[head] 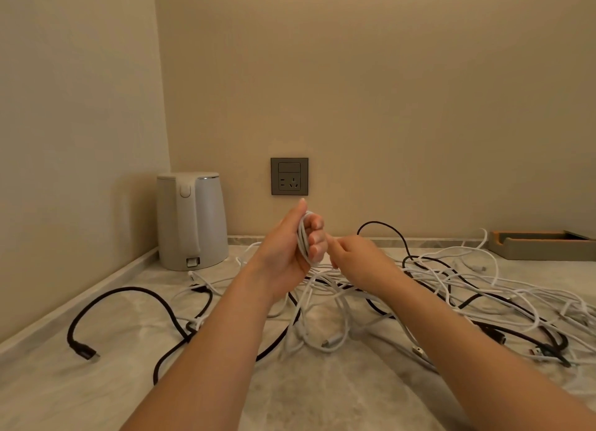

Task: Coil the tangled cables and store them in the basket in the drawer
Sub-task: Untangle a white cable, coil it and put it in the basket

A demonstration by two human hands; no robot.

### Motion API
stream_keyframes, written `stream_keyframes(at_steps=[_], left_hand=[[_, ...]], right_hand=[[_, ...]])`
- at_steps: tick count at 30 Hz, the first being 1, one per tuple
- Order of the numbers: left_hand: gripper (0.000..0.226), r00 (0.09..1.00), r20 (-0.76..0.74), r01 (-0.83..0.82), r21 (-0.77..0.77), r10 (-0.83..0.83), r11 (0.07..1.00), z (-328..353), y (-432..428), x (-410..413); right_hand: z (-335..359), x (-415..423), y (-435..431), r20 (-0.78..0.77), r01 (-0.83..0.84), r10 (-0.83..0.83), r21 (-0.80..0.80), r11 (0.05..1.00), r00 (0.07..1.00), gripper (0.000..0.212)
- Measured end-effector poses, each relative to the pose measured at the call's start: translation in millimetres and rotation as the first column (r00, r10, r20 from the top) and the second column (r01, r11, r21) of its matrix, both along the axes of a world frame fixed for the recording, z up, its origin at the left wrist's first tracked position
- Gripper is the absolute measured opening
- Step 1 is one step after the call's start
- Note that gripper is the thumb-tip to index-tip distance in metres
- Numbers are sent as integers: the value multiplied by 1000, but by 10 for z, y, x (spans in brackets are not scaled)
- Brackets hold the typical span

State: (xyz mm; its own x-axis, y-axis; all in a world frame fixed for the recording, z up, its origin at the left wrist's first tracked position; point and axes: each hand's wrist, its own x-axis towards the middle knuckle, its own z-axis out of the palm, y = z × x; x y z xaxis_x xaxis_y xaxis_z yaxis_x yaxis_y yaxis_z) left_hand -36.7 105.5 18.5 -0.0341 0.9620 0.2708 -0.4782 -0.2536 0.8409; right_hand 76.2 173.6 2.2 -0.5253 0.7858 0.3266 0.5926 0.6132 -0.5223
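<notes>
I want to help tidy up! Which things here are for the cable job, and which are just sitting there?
For the job: coil of thin white cable held in the left hand; tangled loose white cables; black braided cables.

Just sitting there: white plastic kettle; grey square wall socket; brown rectangular tray.

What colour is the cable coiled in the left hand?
White, clearest in the head view: the coil gripped by the left hand.

In the left grip (287,253) the coiled cable (303,237) is white, below it white cables (483,288) and black cables (84,352) cross a pale veined surface (322,398), and left of it the kettle (209,221) looks off-white, perhaps pale grey.
</notes>
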Motion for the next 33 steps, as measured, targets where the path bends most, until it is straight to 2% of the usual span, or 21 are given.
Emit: stream_keyframes(at_steps=[5,10,12,15,17,20,24,29,33], left_hand=[[51,966,221,-142,27,132,990,38,24,-18],[48,931,309,-206,12,192,979,52,5,-79],[43,909,351,-234,-14,224,972,47,8,-79],[40,866,398,-318,-33,304,948,44,23,-126],[40,858,385,-357,-31,341,934,45,37,-137],[40,868,316,-401,-11,383,916,37,62,-76],[38,852,275,-462,-3,445,887,10,89,-100],[39,850,143,-513,2,507,858,-19,124,-71],[43,843,-27,-536,46,538,843,-75,155,-55]], right_hand=[[50,-35,-117,122,-24,14,77,997,992,49],[65,-74,-336,409,-143,14,287,947,913,36],[118,-35,-367,437,-171,-4,359,917,899,31],[218,12,-372,370,-186,-14,498,847,929,29],[259,24,-379,337,-196,2,545,815,942,29],[309,73,-387,341,-187,-6,529,828,940,33],[379,177,-335,392,-145,-7,358,922,920,44],[429,249,-374,526,-171,38,208,963,849,21],[401,263,-415,635,-169,-17,231,958,772,22]])
